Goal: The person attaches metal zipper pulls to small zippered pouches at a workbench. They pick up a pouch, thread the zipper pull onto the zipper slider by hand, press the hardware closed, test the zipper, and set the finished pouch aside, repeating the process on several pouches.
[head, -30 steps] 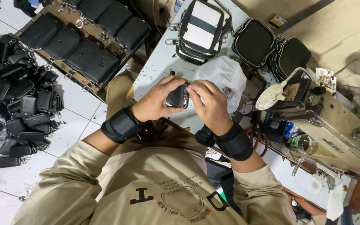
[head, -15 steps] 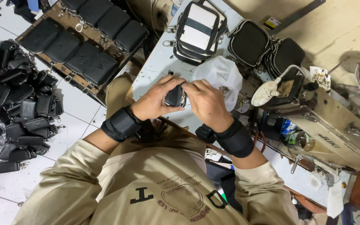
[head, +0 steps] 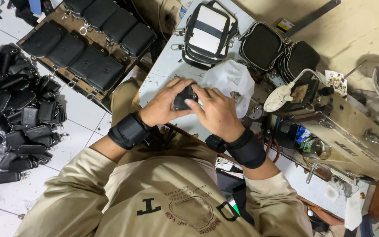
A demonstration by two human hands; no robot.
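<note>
I'm looking straight down at both hands meeting over the near edge of the counter [head: 167,70]. The left hand [head: 165,106] and right hand [head: 216,115] are both closed around a small black pouch [head: 183,98], pinched between thumbs and fingertips; holding it up off the surface like this lets the fingers work it from both sides. Just beyond the right hand lies a crumpled white plastic bag [head: 231,81], close enough to reach without stretching. Farther out from the hands sit a black-and-white bag [head: 209,30] and two black zip cases [head: 277,50]. To the right of the right hand stands the sewing machine [head: 347,131]. Left of the left hand, a wooden tray of flat black pouches [head: 84,48], and on the floor a heap of small black cases [head: 18,114].
</note>
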